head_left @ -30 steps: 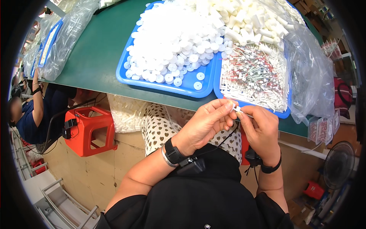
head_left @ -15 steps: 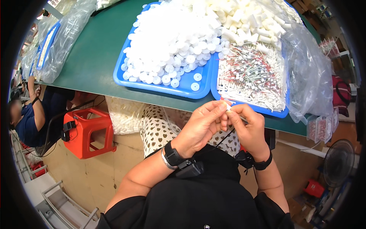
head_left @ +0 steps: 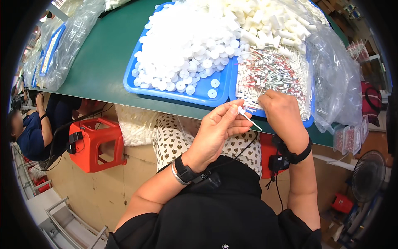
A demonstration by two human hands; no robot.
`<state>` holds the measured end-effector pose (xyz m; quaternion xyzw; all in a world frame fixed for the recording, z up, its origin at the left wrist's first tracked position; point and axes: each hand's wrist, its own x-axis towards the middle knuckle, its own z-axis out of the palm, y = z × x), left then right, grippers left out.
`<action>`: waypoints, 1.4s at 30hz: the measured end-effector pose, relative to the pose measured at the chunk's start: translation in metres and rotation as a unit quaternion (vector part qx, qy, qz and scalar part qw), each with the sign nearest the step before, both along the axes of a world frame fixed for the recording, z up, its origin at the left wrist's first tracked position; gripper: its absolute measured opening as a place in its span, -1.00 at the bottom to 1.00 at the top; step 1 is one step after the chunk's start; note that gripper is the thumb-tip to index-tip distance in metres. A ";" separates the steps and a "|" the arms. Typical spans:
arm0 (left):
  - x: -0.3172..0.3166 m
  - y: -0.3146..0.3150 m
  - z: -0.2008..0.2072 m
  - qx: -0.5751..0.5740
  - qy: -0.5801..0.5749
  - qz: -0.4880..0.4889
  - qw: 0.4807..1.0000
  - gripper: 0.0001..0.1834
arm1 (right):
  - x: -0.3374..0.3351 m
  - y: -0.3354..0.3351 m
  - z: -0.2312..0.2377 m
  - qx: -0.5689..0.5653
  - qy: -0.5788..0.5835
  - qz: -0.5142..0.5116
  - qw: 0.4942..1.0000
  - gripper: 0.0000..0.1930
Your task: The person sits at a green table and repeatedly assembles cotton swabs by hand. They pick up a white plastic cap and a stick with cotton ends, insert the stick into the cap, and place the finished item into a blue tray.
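My left hand [head_left: 220, 126] pinches a small white plastic piece with a thin white stick [head_left: 254, 123] between thumb and index finger, above the table's front edge. The stick points down to the right. My right hand [head_left: 285, 111] reaches over the front of the right blue tray [head_left: 307, 123], its fingers curled down onto a pile of small white sticks and thin metal pins [head_left: 269, 72], some with red parts. What its fingertips grip, if anything, is hidden. The larger blue tray [head_left: 174, 95] on the left is heaped with translucent white discs [head_left: 186, 54].
Cream foam-like cylinders [head_left: 269, 25] are piled behind the pins. Clear plastic bags [head_left: 338, 79] lie on the green table [head_left: 93, 62]. A red stool [head_left: 97, 145] stands on the left, near another person [head_left: 35, 130]. A fan [head_left: 368, 176] is at the right.
My hands have come apart. The right hand has moved up and right from the left hand to the pin tray. My left hand keeps the white piece, its stick now showing.
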<state>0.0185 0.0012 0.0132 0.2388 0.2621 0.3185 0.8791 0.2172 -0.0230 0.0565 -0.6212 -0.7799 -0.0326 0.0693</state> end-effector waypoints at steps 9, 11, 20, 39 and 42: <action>-0.002 0.010 0.007 0.011 -0.008 0.050 0.999 -0.51 | 0.004 -0.010 0.013 0.016 0.236 -0.021 0.972 -0.93; -0.002 0.013 0.010 0.012 -0.008 0.067 0.998 -0.51 | 0.001 -0.019 0.012 0.020 0.274 -0.017 0.961 -0.90; 0.006 0.014 0.011 0.028 -0.002 0.099 0.995 -0.54 | -0.011 -0.028 0.022 0.045 0.286 0.000 0.957 -0.87; 0.003 0.014 0.009 0.036 -0.001 0.098 0.995 -0.54 | -0.021 -0.022 0.013 0.109 0.289 0.018 0.951 -0.86; 0.008 0.007 0.006 0.065 -0.001 0.074 0.995 -0.52 | -0.027 -0.020 0.012 0.033 0.352 -0.022 0.935 -0.96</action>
